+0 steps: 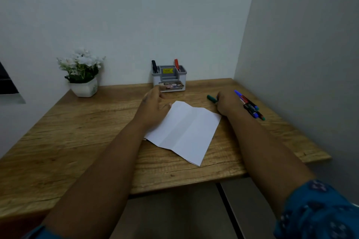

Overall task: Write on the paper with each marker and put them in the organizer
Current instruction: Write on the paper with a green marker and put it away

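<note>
Pale walls close in around a corner nook, and a wooden desk [77,137] fills it, with a potted white flower [82,72] sitting back left; only the one head view to go on, so let's work through it. At the back edge stands the grey organizer [169,78], a black marker [154,66] poking up on its left side and a red marker [176,65] on its right, so two look to be done already. Front and centre lies the paper [184,132], a white sheet with fold creases, angled on the wood, and I can make out no ink on it from here. Now the left hand [153,105] rests on the sheet's far left corner, fingers fairly straight and spread, pinning it down. Over on the right, the right hand [226,103] is curled round a green marker [212,98], whose tip end sticks out to the left just beyond the paper's top edge. Behind that wrist, a cluster of loose markers [250,107] waits on the desk, blue and dark barrels lying side by side. My read is that this is the pick-up before writing: to do it well, bring the green one over the sheet, make sure the cap is off, though I can't tell whether it is, and keep the pinning palm flat so the creased sheet doesn't skate under the nib
</note>
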